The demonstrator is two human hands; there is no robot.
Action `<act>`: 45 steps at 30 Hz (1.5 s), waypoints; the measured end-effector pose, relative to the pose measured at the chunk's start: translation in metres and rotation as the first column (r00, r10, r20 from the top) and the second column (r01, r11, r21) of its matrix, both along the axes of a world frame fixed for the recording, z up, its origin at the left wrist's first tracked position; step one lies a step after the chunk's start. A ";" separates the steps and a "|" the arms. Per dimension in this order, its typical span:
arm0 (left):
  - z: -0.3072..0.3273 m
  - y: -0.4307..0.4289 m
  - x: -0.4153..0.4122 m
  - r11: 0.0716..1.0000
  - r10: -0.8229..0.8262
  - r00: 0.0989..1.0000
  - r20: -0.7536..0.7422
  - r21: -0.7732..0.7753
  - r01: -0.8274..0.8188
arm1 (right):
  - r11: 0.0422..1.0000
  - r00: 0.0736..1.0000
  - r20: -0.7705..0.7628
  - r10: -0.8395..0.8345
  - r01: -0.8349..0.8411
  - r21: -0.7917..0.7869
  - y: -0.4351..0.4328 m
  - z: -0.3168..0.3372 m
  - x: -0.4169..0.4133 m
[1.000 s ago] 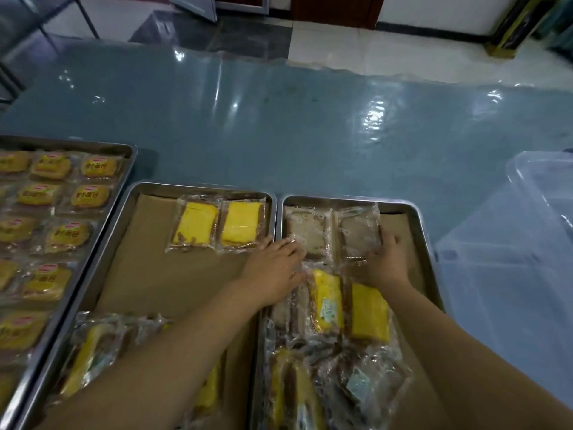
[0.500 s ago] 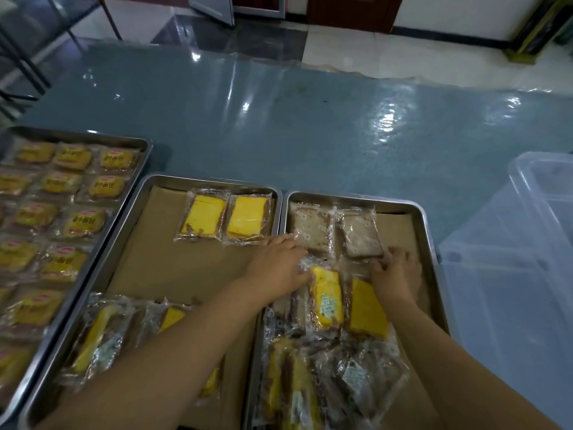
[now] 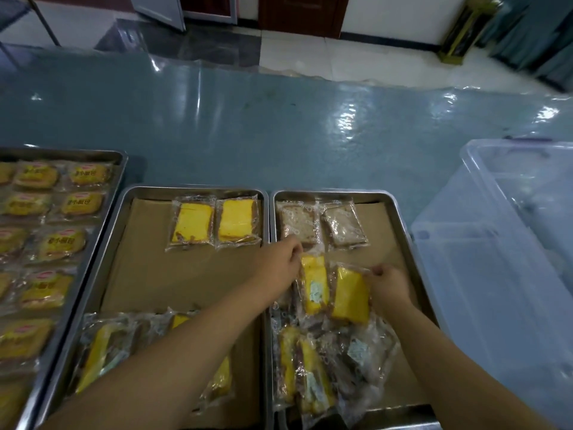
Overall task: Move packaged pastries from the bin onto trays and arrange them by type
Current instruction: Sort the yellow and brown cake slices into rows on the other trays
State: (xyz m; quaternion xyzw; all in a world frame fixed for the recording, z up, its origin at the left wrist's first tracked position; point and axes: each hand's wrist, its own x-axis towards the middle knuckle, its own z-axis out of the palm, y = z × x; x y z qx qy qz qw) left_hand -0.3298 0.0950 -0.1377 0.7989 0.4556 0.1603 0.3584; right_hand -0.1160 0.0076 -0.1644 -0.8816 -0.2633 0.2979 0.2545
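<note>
I'm in the sorting step. The left tray (image 3: pixel 122 159) is already filled with rows of round packaged buns (image 3: pixel 82 201). The middle tray (image 3: pixel 192 190) has two yellow cake slices (image 3: pixel 192 223) side by side at its far end and a loose pile of packets (image 3: pixel 102 352) at its near end.

My left hand (image 3: pixel 279 262) reaches across to the right tray (image 3: pixel 341 193), fingers curled at the top of an upended yellow packet (image 3: pixel 314 283) — I cannot tell whether they grip it. Two brown slices (image 3: pixel 297 221) lie in a row at the far end of that tray, and a mixed heap (image 3: pixel 325 367) lies near me. My right hand (image 3: pixel 387 283) pinches the wrapper corner of a second yellow packet (image 3: pixel 350 296). The clear plastic bin (image 3: pixel 496 274) stands just right of the trays, and what it holds is too hazy to tell.

I judge the yellow packets belong with the yellow row in the middle tray — next I need to lift them clear of the heap and lay them flat beside that row.

The bench (image 3: pixel 279 135) wears a glossy blue-green cover. Beyond it are a pale tiled floor (image 3: pixel 341 54) and a dark wooden door (image 3: pixel 297 13).
</note>
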 end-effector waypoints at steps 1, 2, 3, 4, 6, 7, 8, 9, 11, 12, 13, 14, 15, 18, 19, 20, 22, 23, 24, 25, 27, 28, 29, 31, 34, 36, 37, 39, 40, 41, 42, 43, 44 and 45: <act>0.007 -0.001 -0.006 1.000 0.027 0.999 0.032 -0.003 -0.027 | 0.998 0.999 -0.026 -0.034 0.035 0.059 0.002 0.005 -0.005; 0.015 0.000 -0.014 0.998 0.060 0.997 0.055 0.012 -0.060 | 0.990 0.996 -0.058 -0.066 0.073 0.122 0.004 0.010 -0.011; 0.023 0.002 -0.023 0.994 0.098 0.992 0.074 0.037 -0.101 | 0.977 0.991 -0.095 -0.089 0.106 0.186 0.008 0.016 -0.018; 0.030 0.006 -0.034 0.987 0.142 0.986 0.092 0.063 -0.148 | 0.961 0.985 -0.137 -0.101 0.132 0.242 0.012 0.023 -0.026; 0.043 0.021 -0.059 0.963 0.232 0.965 0.120 0.108 -0.245 | 0.933 0.974 -0.202 -0.104 0.166 0.319 0.021 0.036 -0.042; 0.049 0.030 -0.074 0.947 0.268 0.955 0.128 0.146 -0.285 | 0.919 0.968 -0.226 -0.108 0.184 0.349 0.027 0.043 -0.051; 0.054 0.039 -0.090 0.926 0.294 0.947 0.133 0.207 -0.317 | 0.907 0.962 -0.250 -0.109 0.200 0.372 0.033 0.050 -0.062; 0.058 0.049 -0.107 0.897 0.313 0.940 0.134 0.283 -0.339 | 0.896 0.956 -0.276 -0.101 0.208 0.391 0.040 0.057 -0.073; 0.063 0.067 -0.142 0.840 0.339 0.931 0.139 0.401 -0.365 | 0.890 0.953 -0.298 -0.051 0.179 0.419 0.053 0.066 -0.098; 0.063 0.074 -0.159 0.820 0.349 0.926 0.142 0.432 -0.375 | 0.894 0.957 -0.289 -0.019 0.145 0.424 0.059 0.069 -0.110; 0.062 0.081 -0.174 0.806 0.356 0.924 0.139 0.456 -0.378 | 0.899 0.960 -0.281 0.013 0.112 0.424 0.064 0.070 -0.122; 0.059 0.088 -0.189 0.799 0.358 0.925 0.127 0.471 -0.374 | 0.903 0.959 -0.281 0.043 0.083 0.422 0.069 0.071 -0.134; 0.055 0.094 -0.202 0.802 0.354 0.928 0.111 0.474 -0.363 | 0.907 0.956 -0.284 0.070 0.057 0.418 0.074 0.071 -0.146; 0.042 0.107 -0.232 0.839 0.320 0.946 0.044 0.450 -0.305 | 0.918 0.963 -0.238 0.129 -0.025 0.396 0.083 0.067 -0.175; 0.037 0.109 -0.240 0.857 0.302 0.953 0.000 0.439 -0.271 | 0.920 0.965 -0.220 0.141 -0.045 0.390 0.086 0.066 -0.183; 0.032 0.109 -0.247 0.877 0.280 0.959 -0.038 0.417 -0.240 | 0.920 0.965 -0.214 0.152 -0.060 0.387 0.088 0.064 -0.189; 0.021 0.107 -0.260 0.916 0.269 0.961 -0.057 0.322 -0.237 | 0.923 0.962 -0.218 0.162 -0.070 0.378 0.091 0.058 -0.199; 0.016 0.105 -0.266 0.931 0.283 0.958 -0.048 0.255 -0.262 | 0.924 0.964 -0.209 0.164 -0.076 0.375 0.092 0.055 -0.203; 0.010 0.103 -0.272 0.937 0.302 0.952 -0.051 0.199 -0.287 | 0.925 0.968 -0.189 0.164 -0.084 0.370 0.093 0.052 -0.206; 0.005 0.102 -0.277 0.939 0.319 0.945 -0.068 0.159 -0.305 | 0.927 0.973 -0.162 0.165 -0.097 0.363 0.094 0.049 -0.208; -0.005 0.101 -0.285 0.947 0.317 0.941 -0.118 0.101 -0.306 | 0.932 0.980 -0.103 0.172 -0.128 0.338 0.097 0.044 -0.211; -0.009 0.102 -0.287 0.950 0.311 0.939 -0.146 0.088 -0.301 | 0.935 0.981 -0.081 0.179 -0.144 0.323 0.098 0.041 -0.212; -0.012 0.102 -0.289 0.947 0.319 0.931 -0.177 0.094 -0.307 | 0.940 0.980 -0.068 0.186 -0.157 0.303 0.098 0.039 -0.213; -0.019 0.103 -0.291 0.931 0.356 0.904 -0.236 0.172 -0.322 | 0.948 0.978 -0.048 0.204 -0.185 0.261 0.098 0.033 -0.213; -0.029 0.105 -0.289 0.920 0.288 0.902 -0.322 0.354 -0.167 | 0.935 0.949 0.179 0.260 -0.294 0.200 0.093 0.029 -0.217; -0.038 0.110 -0.282 0.937 0.189 0.897 -0.400 0.348 -0.042 | 0.879 0.794 0.503 0.342 -0.459 0.128 0.086 0.027 -0.220; -0.042 0.112 -0.277 0.947 0.140 0.886 -0.443 0.321 0.011 | 0.832 0.694 0.604 0.392 -0.547 0.089 0.081 0.025 -0.224; -0.050 0.115 -0.264 0.965 0.056 0.849 -0.526 0.248 0.090 | 0.735 0.557 0.650 0.518 -0.678 -0.005 0.073 0.020 -0.232; -0.054 0.116 -0.258 0.972 0.027 0.829 -0.559 0.210 0.110 | 0.696 0.524 0.617 0.587 -0.716 -0.053 0.069 0.016 -0.235; -0.057 0.116 -0.253 0.977 0.004 0.816 -0.578 0.177 0.120 | 0.668 0.511 0.564 0.649 -0.737 -0.100 0.066 0.011 -0.239; -0.060 0.117 -0.250 0.981 -0.016 0.817 -0.577 0.147 0.123 | 0.644 0.503 0.507 0.700 -0.751 -0.146 0.064 0.007 -0.241; -0.062 0.117 -0.246 0.985 -0.037 0.827 -0.561 0.117 0.124 | 0.620 0.484 0.464 0.742 -0.759 -0.199 0.063 0.003 -0.242; -0.064 0.117 -0.244 0.987 -0.058 0.836 -0.545 0.092 0.129 | 0.594 0.452 0.445 0.773 -0.763 -0.256 0.062 0.000 -0.242; -0.066 0.117 -0.242 0.987 -0.074 0.837 -0.542 0.082 0.140 | 0.570 0.419 0.440 0.795 -0.764 -0.303 0.061 -0.002 -0.241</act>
